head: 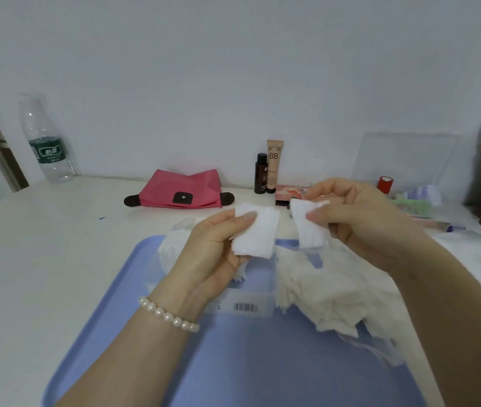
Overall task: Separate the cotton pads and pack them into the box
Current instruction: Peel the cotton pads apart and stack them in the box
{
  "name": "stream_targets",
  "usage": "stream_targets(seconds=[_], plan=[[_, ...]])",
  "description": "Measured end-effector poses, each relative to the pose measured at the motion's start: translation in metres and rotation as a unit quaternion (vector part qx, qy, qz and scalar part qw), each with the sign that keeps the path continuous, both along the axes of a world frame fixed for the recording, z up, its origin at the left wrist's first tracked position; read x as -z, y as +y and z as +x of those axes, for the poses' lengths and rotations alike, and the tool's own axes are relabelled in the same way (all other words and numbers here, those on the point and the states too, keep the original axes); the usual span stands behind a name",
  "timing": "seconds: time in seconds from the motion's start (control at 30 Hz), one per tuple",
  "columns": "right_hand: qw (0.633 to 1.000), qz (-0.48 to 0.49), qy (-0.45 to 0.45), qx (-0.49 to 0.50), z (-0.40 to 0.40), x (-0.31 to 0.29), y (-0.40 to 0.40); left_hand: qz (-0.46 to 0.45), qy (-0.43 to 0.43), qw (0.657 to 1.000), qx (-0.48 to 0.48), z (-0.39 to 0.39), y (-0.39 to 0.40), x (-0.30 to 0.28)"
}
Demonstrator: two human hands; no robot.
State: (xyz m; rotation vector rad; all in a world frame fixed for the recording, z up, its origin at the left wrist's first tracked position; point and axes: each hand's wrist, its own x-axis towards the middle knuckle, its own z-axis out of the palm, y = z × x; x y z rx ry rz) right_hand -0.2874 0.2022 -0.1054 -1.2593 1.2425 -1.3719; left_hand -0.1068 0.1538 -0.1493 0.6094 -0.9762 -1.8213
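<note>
One cotton pad point(255, 235) was pinched by the left hand point(212, 251), another pad point(309, 224) by the right hand point(359, 221); thin layers risked tearing or dropping outside the clear box point(242, 306).

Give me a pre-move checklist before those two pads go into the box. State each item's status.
1. Left hand pinches one cotton pad: ok.
2. Right hand pinches a second pad: ok.
3. The two pads are fully apart, a gap between them: ok.
4. Clear box sits on the blue tray below the hands: ok.
5. Room left in the box: cannot tell, left hand covers it.
6. Loose pad pile clear of the box opening: cannot tell.
</note>
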Motion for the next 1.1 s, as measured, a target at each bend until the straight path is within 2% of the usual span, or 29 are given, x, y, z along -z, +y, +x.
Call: stream_targets(seconds=[0.07,0.1,0.3,0.63,0.9,1.1], plan=[[0.996,-0.001,-0.091,-0.024,0.004,-0.002,0.002,0.008,0.01,1.0,-0.004,-0.002,0.001,0.001],[0.995,-0.004,-0.097,-0.026,0.007,-0.001,0.002,0.013,0.014,1.0,-0.01,-0.004,0.002,0.002],[0.993,-0.055,0.028,0.096,0.035,0.014,-0.002,-0.006,0.002,0.999,-0.038,-0.011,0.008,0.003],[0.979,-0.095,0.037,0.179,0.043,0.021,-0.005,-0.012,0.014,0.999,0.026,-0.014,0.009,0.005],[0.972,-0.12,0.064,0.192,0.045,0.024,-0.006,0.015,0.063,0.997,0.046,-0.013,0.009,0.004],[0.964,-0.136,0.098,0.205,0.046,0.028,-0.008,-0.019,0.027,0.999,0.038,-0.011,0.01,0.005]])
